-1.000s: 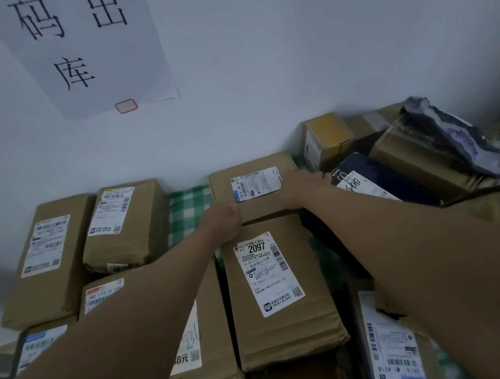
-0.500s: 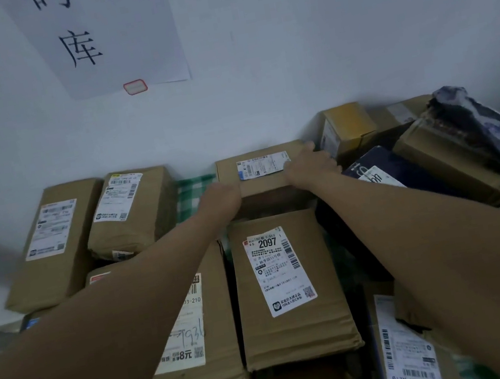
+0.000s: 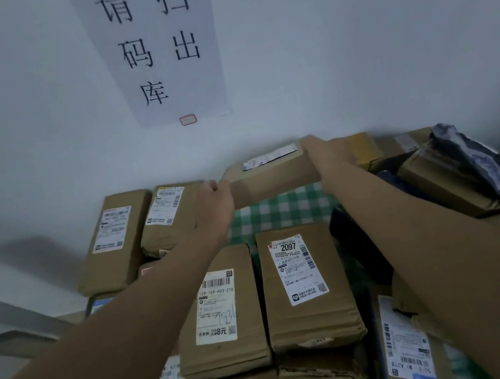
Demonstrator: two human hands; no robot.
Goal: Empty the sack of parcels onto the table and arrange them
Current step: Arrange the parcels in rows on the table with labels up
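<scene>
A brown cardboard parcel (image 3: pixel 269 175) with a white label is lifted off the table near the wall, tilted on its edge. My left hand (image 3: pixel 211 206) grips its left end and my right hand (image 3: pixel 326 155) grips its right end. Under it shows the green checked tablecloth (image 3: pixel 283 213). Several brown parcels lie flat in rows in front: one labelled 2097 (image 3: pixel 306 286), one labelled 159-159-A03-210 (image 3: pixel 223 311), and two at the back left (image 3: pixel 120 239) (image 3: pixel 166 217). No sack is in view.
At the right is a loose pile: a yellow box (image 3: pixel 365 149), a brown box (image 3: pixel 441 185), a crumpled grey plastic bag (image 3: pixel 485 168) and a dark blue parcel (image 3: pixel 357 237). A paper notice (image 3: pixel 157 48) hangs on the white wall just behind.
Both hands have raised the parcel from flat on the cloth and tipped it up toward the wall, baring the checked cloth beneath. The view has tilted upward.
</scene>
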